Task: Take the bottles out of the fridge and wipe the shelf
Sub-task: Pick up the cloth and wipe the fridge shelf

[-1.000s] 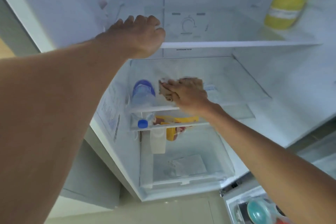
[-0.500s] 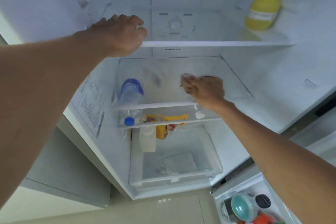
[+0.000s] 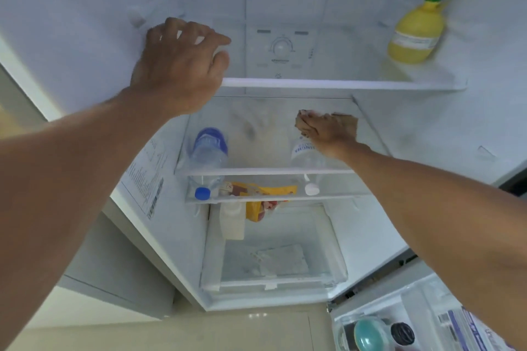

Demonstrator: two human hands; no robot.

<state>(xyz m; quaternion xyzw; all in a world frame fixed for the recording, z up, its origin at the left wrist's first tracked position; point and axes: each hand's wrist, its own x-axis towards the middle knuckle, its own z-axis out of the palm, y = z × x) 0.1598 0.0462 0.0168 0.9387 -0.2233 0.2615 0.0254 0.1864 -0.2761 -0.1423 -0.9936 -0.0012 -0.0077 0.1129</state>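
The right hand (image 3: 325,131) clutches a crumpled tan cloth (image 3: 348,122) against the clear glass shelf (image 3: 256,171) near its back right corner. The left hand (image 3: 179,65) lies bent-fingered at the front left corner of the upper shelf (image 3: 342,83); whether it grips cannot be told. Under the glass lie a blue-capped bottle (image 3: 209,151) and a white-capped bottle (image 3: 306,155), both clear plastic.

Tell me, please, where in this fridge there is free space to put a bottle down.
The top shelf is bare between the left hand, gripping its front edge, and the yellow bottle far right. The middle shelf is bare left of the right hand holding a cloth. Crowded below it: blue-capped bottle, white-capped bottle, yellow packet.
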